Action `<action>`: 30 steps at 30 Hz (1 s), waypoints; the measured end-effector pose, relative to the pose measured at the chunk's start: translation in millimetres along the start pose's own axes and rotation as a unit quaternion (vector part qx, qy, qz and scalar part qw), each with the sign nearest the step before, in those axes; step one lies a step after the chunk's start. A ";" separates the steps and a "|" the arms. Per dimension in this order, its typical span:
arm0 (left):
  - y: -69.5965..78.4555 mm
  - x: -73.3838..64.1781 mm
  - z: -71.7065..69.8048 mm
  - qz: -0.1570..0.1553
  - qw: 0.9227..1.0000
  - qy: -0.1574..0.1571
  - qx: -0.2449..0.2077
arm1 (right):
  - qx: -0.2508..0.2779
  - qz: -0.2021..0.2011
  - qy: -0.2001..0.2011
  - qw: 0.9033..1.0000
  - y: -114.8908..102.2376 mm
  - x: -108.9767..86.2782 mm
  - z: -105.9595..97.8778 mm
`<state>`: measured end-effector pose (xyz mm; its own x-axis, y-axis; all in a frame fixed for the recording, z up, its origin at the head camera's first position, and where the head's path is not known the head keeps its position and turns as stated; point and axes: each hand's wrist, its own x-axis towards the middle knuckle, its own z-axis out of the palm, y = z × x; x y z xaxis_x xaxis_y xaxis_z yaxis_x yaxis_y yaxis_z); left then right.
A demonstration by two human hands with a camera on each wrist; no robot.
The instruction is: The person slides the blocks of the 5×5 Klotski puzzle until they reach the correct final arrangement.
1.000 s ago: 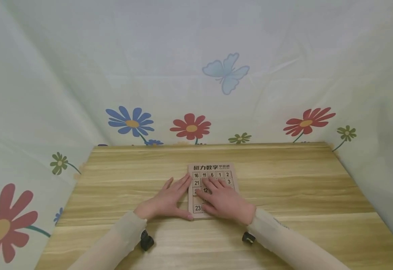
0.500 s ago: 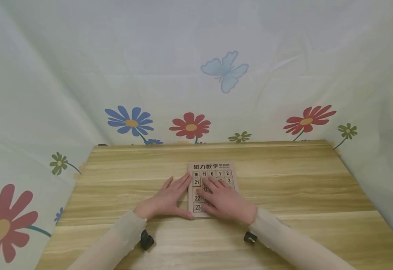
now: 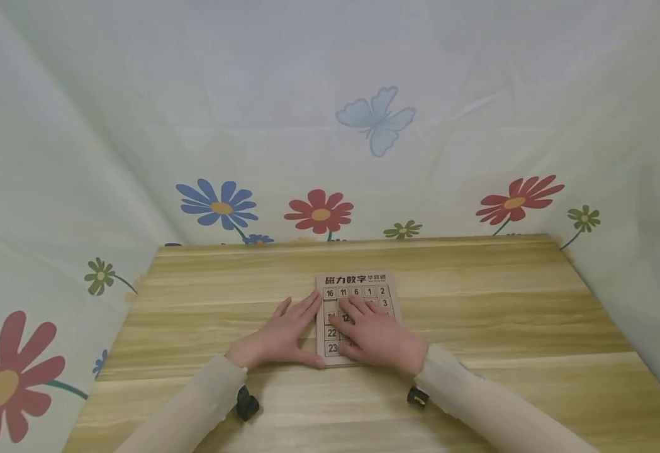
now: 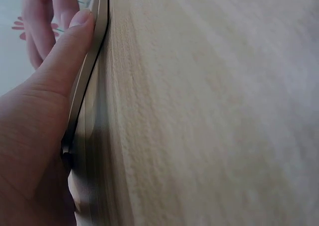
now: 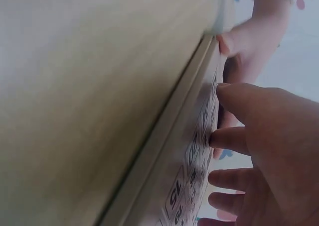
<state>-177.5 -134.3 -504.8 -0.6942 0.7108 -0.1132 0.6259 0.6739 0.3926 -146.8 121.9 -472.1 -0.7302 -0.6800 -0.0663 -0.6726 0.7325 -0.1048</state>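
Note:
A sliding number puzzle (image 3: 355, 279) lies flat on the table, with printed characters along its top and numbered tiles in a frame. My left hand (image 3: 275, 336) spans its left side, fingertips at the upper left edge and thumb (image 4: 79, 19) on the near left corner. Above the tiles spreads my right hand (image 3: 383, 336), covering much of the middle and right. One of its fingertips touches the 21 tile (image 3: 331, 317) in the left column. Bare frame shows between that tile and the 16 tile (image 3: 330, 293). The right wrist view shows the fingers (image 5: 232, 139) of that hand slightly bent.
The wood-grain table (image 3: 477, 283) stretches around the puzzle on all sides. Behind and beside it hangs a pale cloth (image 3: 250, 113) printed with flowers and a butterfly. Small black devices (image 3: 246, 403) sit at both wrists.
In the left column of the puzzle, the 22 tile has moved down, then the 21 tile has moved down under the right hand's fingertip. The left hand has stayed in place.

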 end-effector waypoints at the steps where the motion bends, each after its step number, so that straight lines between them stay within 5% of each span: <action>1: -0.2 0.1 -0.1 0.001 1.000 0.003 -0.002 | 0.001 -0.002 -0.002 1.000 -1.4 -1.9 -0.8; 11: 0.9 0.8 1.6 -0.013 1.000 -0.012 0.011 | 0.015 0.020 0.033 0.999 3.6 10.2 2.5; 19: 2.4 0.5 5.7 -0.014 1.000 -0.012 0.007 | 0.010 0.064 0.014 0.998 10.4 24.7 5.7; 30: 3.4 0.2 -1.4 -0.016 1.000 -0.012 0.009 | 0.021 0.044 -0.005 0.999 1.6 7.3 -1.7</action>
<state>-176.0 -132.2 -502.1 -0.7048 0.6938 -0.1478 0.6101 0.6992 0.3727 -153.5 118.1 -471.1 -0.7849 -0.6135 -0.0867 -0.6001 0.7875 -0.1401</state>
